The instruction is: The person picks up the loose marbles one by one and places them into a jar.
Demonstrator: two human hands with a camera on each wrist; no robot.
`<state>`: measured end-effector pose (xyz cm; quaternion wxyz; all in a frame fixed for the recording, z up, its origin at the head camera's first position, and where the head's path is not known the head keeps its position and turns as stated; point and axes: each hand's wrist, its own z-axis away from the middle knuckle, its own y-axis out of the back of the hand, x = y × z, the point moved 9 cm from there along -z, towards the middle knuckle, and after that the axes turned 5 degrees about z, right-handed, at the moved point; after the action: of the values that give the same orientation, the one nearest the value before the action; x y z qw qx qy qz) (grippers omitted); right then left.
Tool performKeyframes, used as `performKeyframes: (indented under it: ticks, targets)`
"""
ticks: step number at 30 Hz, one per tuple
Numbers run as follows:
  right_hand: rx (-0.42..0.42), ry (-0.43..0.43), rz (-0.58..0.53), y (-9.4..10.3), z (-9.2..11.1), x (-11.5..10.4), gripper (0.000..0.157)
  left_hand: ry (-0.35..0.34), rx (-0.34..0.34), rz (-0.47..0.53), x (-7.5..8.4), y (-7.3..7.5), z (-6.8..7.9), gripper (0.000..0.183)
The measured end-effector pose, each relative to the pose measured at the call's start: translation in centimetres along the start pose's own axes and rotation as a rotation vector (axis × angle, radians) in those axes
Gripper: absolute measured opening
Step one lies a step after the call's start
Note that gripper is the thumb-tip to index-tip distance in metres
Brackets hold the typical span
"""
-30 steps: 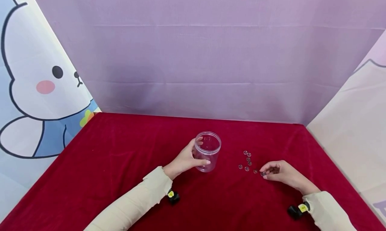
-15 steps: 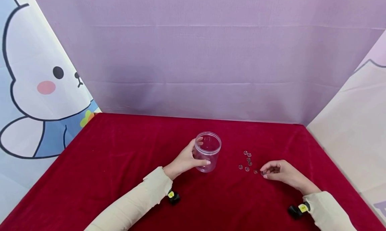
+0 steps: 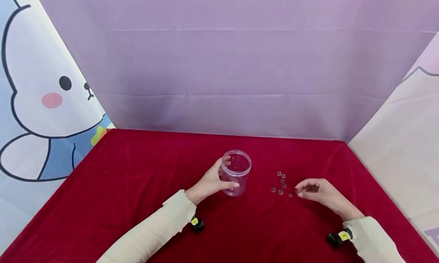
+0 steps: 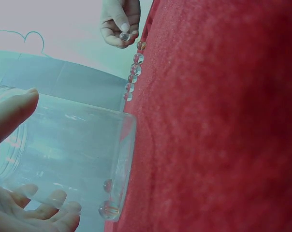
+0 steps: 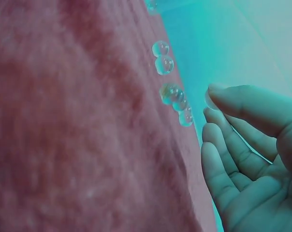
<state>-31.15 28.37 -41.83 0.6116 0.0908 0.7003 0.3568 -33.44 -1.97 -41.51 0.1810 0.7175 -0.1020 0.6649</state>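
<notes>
My left hand [image 3: 210, 179] grips a clear, lidless jar [image 3: 242, 181] from its left side, thumb in front and fingers around the back. The jar stands about upright; whether its base touches the cloth I cannot tell. Two marbles [image 4: 109, 210] show through its wall near the base in the left wrist view. To the right, my right hand [image 3: 320, 191] pinches a clear glass marble [image 4: 124, 36] between thumb and fingertips, just above the cloth. Several more glass marbles [image 3: 281, 192] lie loosely scattered between the jar and my right hand.
A red velvety cloth [image 3: 154, 152] covers the table. Behind it hangs a lilac backdrop [image 3: 219, 72]. A cartoon-printed panel [image 3: 37, 118] stands at the left, a pale one [image 3: 408, 141] at the right.
My right hand has risen slightly from the cloth with the pinched marble, shifting a little away from me. The left hand and jar stay put.
</notes>
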Motion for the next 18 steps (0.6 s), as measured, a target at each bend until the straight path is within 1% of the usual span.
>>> performKeyframes:
  ticks: [5,9,12,18]
  targets:
    - [0.067,0.036,0.002,0.2,-0.2,-1.0,0.025,0.004,0.005,0.003,0.0,0.0,0.0,0.089]
    - [0.111,0.046,-0.032,0.3,-0.4,-1.6,0.028,0.009,0.008,0.001,0.0,0.0,-0.1,0.089]
    - [0.124,0.035,-0.062,0.3,-0.5,-2.0,0.03,0.012,0.009,0.002,-0.1,0.0,-0.1,0.088]
    - [0.156,0.011,-0.07,0.3,-0.8,-2.5,0.031,0.012,0.014,0.001,0.0,-0.1,-0.1,0.088]
